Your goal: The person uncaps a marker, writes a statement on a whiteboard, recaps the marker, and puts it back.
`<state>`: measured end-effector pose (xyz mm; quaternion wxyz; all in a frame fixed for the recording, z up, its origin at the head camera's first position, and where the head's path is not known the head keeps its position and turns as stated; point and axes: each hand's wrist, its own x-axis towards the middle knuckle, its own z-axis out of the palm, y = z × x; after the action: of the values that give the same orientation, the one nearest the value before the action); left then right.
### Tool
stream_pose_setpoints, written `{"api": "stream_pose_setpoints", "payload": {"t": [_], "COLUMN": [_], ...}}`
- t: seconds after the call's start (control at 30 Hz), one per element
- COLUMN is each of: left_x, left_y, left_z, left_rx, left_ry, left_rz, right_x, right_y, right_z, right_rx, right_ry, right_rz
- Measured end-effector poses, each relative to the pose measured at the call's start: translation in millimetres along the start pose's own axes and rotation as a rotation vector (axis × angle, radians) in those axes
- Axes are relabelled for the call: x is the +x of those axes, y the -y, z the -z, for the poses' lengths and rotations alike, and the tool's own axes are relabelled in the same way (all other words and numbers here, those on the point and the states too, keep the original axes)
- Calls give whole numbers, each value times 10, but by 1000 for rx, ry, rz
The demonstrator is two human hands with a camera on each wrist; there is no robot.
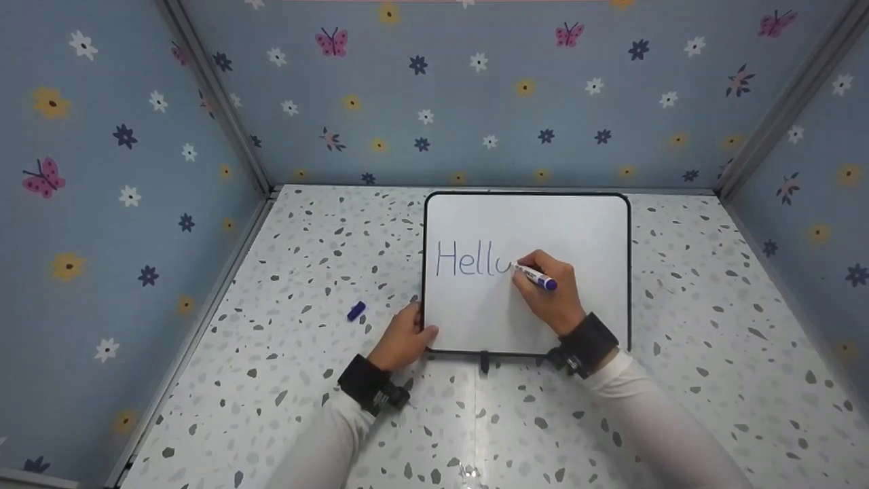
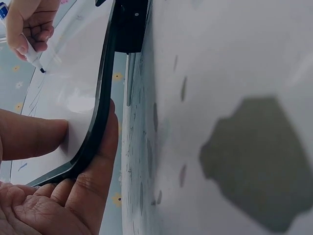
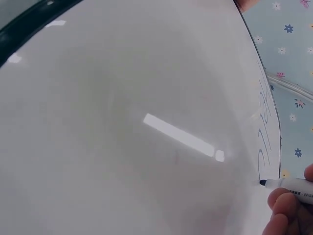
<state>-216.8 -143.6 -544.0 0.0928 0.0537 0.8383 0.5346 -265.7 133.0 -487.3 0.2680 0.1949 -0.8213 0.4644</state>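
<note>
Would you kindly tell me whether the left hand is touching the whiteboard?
Touching: the left wrist view shows the left hand gripping the whiteboard at one corner, thumb over its front, fingers against the black frame.

The whiteboard [image 1: 468, 316] bears "Hell" [image 1: 468, 263] and a u-like stroke [image 1: 502, 267]; the print [image 3: 295, 193] on the marker [image 1: 535, 276] is illegible.

The table [image 1: 258, 339] has a white top scattered with grey and brownish flecks of many sizes, widening from its back edge, near the middle height of the frame, down to the bottom. A faint seam [image 1: 475, 407] runs down its lower middle, with a patch of glare at the bottom centre. 1 small dark-blue cap [image 1: 356, 311] lies left of centre. Right of centre is 1 black-framed whiteboard [image 1: 468, 312], its lower left corner raised off the surface.
</note>
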Motion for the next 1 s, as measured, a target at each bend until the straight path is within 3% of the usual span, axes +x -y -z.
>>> {"api": "stream_pose_setpoints", "payload": {"t": [1.0], "left_x": [4], "left_y": [18], "left_z": [-5], "left_rx": [19], "left_ry": [1], "left_rz": [19], "right_x": [15], "right_y": [-11], "right_z": [-108], "right_rx": [-18], "right_ry": [50], "right_rz": [62]}}
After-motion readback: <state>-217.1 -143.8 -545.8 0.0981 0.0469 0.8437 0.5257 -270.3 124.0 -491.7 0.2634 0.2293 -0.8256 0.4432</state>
